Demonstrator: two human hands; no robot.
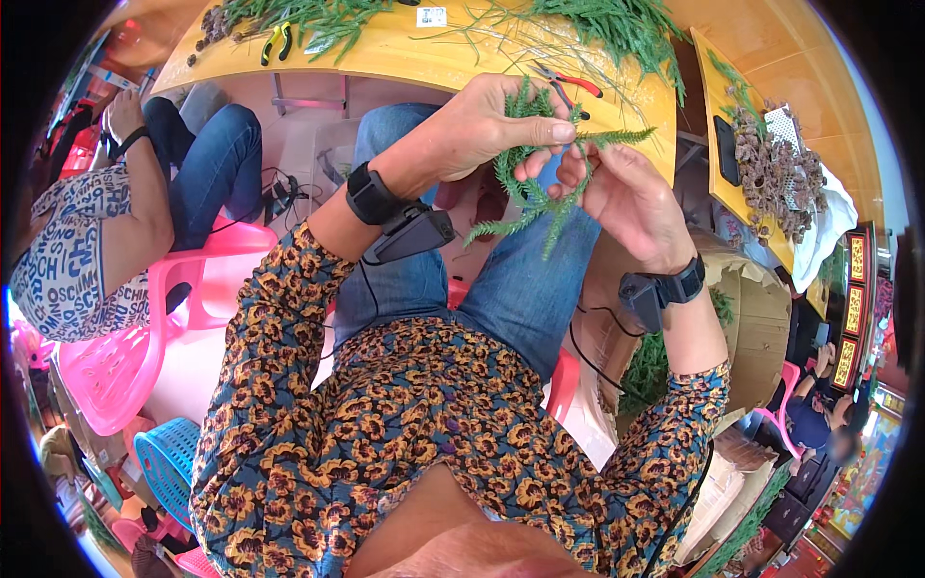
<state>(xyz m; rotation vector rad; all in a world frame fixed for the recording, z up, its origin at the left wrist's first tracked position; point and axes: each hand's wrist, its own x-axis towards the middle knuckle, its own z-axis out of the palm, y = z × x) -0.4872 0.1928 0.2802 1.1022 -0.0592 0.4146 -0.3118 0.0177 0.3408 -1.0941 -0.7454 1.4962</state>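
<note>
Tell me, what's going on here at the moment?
A seated person is working on a branching green needle-leaf sprig, with the left hand and right hand both pinching it near the close edge of a yellow wooden table. Red-handled metal pliers lie on the table just beyond the hands. Yellow-and-black-handled pliers lie farther left, beside more loose greenery. Another person sits to the left on a pink plastic chair.

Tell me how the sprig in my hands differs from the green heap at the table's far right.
The left hand and right hand hold the sprig up; the heap lies on the table. The sprig is small, the heap much bigger. The sprig's branches spread apart; the heap's overlap densely. Both look green and needle-leaved.
</note>
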